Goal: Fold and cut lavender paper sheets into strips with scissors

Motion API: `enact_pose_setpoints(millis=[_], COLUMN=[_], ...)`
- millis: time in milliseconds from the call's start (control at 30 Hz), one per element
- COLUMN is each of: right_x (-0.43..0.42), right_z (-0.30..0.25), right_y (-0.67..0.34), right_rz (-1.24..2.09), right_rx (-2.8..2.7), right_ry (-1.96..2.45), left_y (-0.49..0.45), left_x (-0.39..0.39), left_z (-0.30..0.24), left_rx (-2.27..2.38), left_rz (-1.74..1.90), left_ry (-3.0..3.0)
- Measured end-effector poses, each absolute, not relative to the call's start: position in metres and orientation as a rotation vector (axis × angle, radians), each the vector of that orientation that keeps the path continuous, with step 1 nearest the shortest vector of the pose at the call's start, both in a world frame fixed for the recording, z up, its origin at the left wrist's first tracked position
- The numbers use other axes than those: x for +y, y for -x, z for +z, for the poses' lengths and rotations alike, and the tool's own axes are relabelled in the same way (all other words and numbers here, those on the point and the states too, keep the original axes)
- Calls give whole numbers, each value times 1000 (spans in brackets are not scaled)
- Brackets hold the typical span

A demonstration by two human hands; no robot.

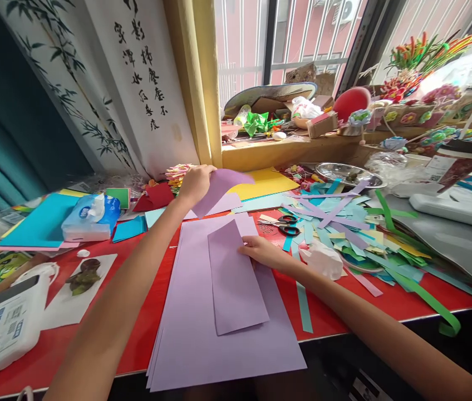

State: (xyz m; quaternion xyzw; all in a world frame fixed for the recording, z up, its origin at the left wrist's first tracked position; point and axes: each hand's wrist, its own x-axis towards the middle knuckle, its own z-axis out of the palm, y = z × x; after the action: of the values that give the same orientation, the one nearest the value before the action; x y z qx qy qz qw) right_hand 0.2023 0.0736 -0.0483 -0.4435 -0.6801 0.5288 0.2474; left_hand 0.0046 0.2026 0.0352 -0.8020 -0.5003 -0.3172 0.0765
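Stretched toward the back of the table, my left hand (197,184) is closed on the edge of a purple paper piece (219,188), which bends and blurs slightly at its far end. My right hand (259,250) pinches the right edge of a smaller purple paper rectangle (236,284). That rectangle lies at a slight tilt over a stack of large purple paper sheets (186,334), whose lower edge reaches the table's front. Just beyond my right hand lie black-handled scissors (288,225).
Cut paper strips (332,217) are heaped at the right, beside a crumpled white tissue (323,260). A tissue pack (91,218) and blue paper (38,223) sit left on the red tabletop (144,312). Yellow paper (265,184) and a metal plate (323,170) lie at the back.
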Motion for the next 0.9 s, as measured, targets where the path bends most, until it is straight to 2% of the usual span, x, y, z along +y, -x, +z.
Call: enact_pose_setpoints(millis=[133,467,733,900], right_x=[75,76,72,69], right_z=[-52,-56,-53,-54], right_y=[-202,-202,-201,-198], right_rz=[1445,1425,1269,908], right_rx=[-1875,-1913,-2027,-2095], right_ry=[1189,1183,1236,1321], left_y=[3,-8,-4,0], left_x=[236,279,286,286], left_z=[34,-24,-39,-35], left_rx=[-1700,-1959,-1989,-1971], left_rz=[-659,-74,65,96], left_ry=[2513,2454,2366,2432])
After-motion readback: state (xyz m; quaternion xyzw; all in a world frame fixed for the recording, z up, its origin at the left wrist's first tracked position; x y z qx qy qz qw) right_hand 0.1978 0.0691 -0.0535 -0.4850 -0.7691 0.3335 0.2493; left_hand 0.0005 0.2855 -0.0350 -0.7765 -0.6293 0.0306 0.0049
